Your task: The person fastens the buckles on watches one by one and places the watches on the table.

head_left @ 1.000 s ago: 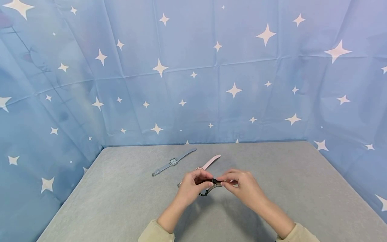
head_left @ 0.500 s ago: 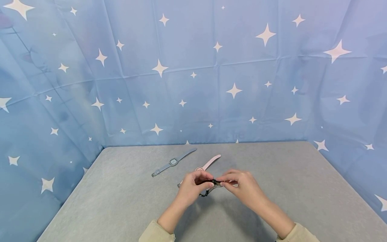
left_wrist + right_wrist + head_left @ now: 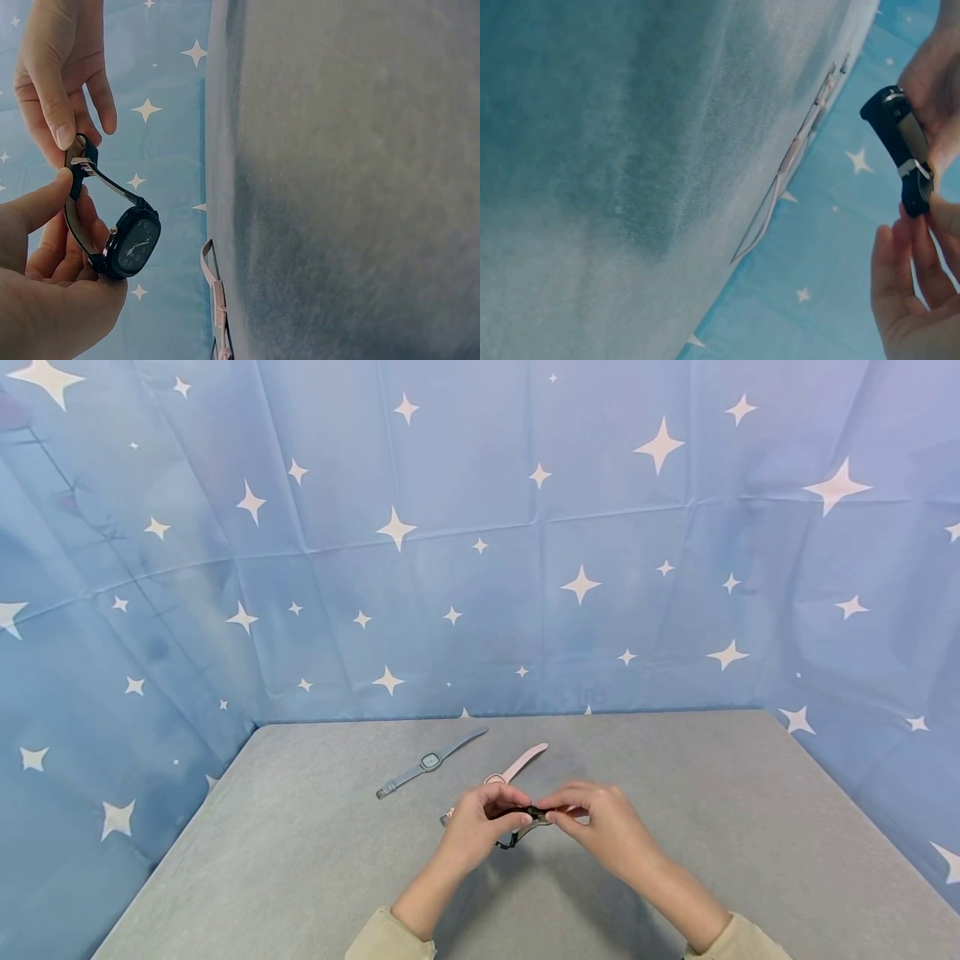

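Between both hands hangs a black wristwatch (image 3: pixel 135 241) with a dark squarish face, its strap bent into a loop with the ends meeting at a metal buckle (image 3: pixel 82 163). My left hand (image 3: pixel 474 820) pinches the strap beside the buckle between thumb and fingers. My right hand (image 3: pixel 600 818) pinches the strap's other side with thumb and fingertips. In the right wrist view the looped strap (image 3: pixel 889 135) is seen from the side, with the buckle (image 3: pixel 915 168) close to the fingertips. The watch is held above the table.
A pink watch (image 3: pixel 525 762) lies just behind the hands, partly covered by the left hand. Farther back and to the left lies a blue-grey watch (image 3: pixel 431 762). The grey table (image 3: pixel 300 860) ends at a blue star-patterned curtain (image 3: pixel 480 593).
Both hands stay in place, gripping the strap. The strap between the fingertips has shifted slightly, and the thumbs have moved a little closer together.
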### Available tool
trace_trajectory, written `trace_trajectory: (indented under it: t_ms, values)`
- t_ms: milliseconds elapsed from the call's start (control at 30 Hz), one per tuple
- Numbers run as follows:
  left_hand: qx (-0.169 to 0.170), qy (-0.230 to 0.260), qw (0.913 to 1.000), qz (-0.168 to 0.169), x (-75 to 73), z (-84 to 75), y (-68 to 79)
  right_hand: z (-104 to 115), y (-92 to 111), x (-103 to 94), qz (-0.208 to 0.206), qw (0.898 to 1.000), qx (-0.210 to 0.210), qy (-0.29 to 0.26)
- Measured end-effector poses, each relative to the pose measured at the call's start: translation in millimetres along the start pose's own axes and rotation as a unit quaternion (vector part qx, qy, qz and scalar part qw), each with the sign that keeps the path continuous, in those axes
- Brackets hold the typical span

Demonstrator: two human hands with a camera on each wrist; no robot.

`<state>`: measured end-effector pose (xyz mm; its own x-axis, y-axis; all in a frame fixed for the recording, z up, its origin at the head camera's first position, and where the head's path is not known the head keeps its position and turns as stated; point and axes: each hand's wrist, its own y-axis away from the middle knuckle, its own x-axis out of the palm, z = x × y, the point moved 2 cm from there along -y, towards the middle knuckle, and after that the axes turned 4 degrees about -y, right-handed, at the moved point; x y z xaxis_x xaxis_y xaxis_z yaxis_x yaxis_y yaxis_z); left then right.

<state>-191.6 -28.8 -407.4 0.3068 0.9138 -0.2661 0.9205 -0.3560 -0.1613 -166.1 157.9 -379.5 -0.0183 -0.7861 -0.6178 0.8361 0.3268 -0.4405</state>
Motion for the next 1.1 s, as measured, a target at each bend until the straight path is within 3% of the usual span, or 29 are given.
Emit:
trace_trajectory:
  t_ms: [367,733,1100]
  values:
    - [-0.001,0.001,1.0000,-0.003,0.5,-0.9,0.1,-0.8,-0.7,-0.2,0.004,1.000,0.021,0.004]
    - [0.002,-0.002,1.0000,0.000,0.7,-1.3,0.5,1.8,-1.2,1.1,-0.006,1.000,0.011,0.024]
    - [0.000,0.007,0.9998,0.016,0.2,0.3,0.2,-3.7,0.6,2.4,0.005,0.999,0.016,-0.037]
